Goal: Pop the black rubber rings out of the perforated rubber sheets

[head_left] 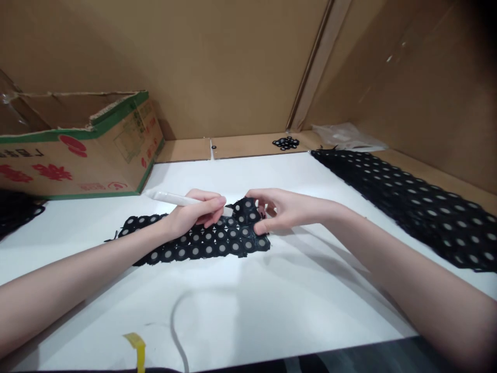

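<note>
A strip of black material with rows of round pale openings (208,237) lies on the white table. My left hand (200,207) is closed around a white pen-shaped tool (171,198), held at a slant over the strip. Its pale flat end reaches the strip's upper right part, close to my right fingers; whether it touches cannot be seen clearly. At the strip's right end, my right hand (277,211) pinches the edge between thumb and fingers, and the upper right corner is raised a little. My left forearm covers part of the strip's left side.
An open cardboard box (128,140) with green edges stands at the left. Larger black perforated sheets (411,207) lie along the right. Small black rings (286,143) are piled at the back near a clear plastic bag (349,135). Yellow tape (135,343) sticks to the front edge.
</note>
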### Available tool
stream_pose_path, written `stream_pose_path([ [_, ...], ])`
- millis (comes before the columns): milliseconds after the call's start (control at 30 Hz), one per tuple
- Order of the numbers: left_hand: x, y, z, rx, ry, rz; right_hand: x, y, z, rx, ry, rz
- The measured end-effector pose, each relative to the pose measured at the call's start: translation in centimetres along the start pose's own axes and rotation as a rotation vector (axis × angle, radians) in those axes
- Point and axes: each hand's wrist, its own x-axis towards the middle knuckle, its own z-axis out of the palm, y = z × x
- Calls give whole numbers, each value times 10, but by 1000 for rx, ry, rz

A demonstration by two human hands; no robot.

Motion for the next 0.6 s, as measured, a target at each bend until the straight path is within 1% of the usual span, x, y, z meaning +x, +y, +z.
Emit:
stream_pose_path([
  [67, 1, 0, 0, 55, 13, -16, 6, 3, 6, -12, 123, -10],
  [133, 2, -1, 1, 96, 33, -22, 13, 6, 14, -32, 274, 3],
  [200, 1, -3, 2, 128, 51, -24, 18, 9, 21, -61, 373, 0],
  [333, 1, -5, 3, 200, 44, 7, 22, 11, 29, -87, 414, -41],
  [467, 0, -4, 3, 258, -1, 46, 23, 10, 32, -99, 426, -35],
  [600, 0, -3, 4, 314, -9, 60, 23, 9, 32, -118, 420, -21],
])
